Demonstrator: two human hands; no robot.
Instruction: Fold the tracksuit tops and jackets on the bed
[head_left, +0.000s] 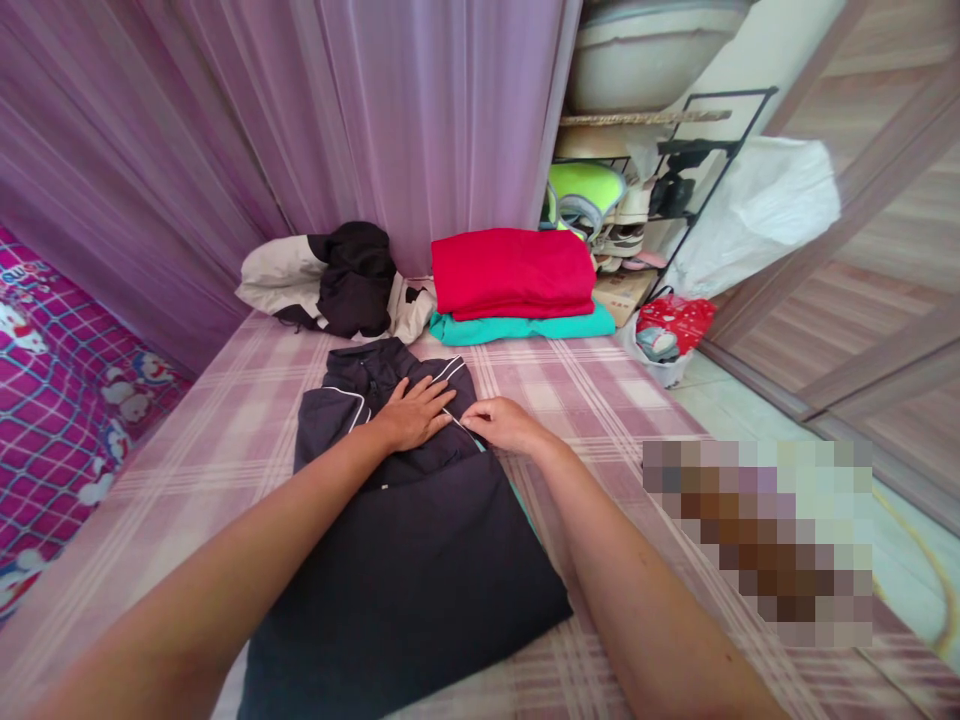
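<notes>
A dark jacket (405, 590) with white piping lies partly folded on the plaid-covered surface in front of me, its collar end pointing away. My left hand (415, 412) rests flat on its upper part, fingers spread. At the jacket's right edge, my right hand (504, 424) pinches the fabric beside the white piping between thumb and forefinger. A thin strip of teal shows along the jacket's right side. Beyond it sit a folded red cloth (511, 272) on top of a folded teal cloth (525, 326), and a crumpled black and light grey garment (352, 280).
The plaid cover (187, 440) spreads under the clothes. Purple curtains (420, 120) hang behind. At the right stand a shoe rack (694, 150), a white plastic bag (780, 205) and a red patterned bag (686, 322). A pixelated patch (772, 540) hides part of the right side.
</notes>
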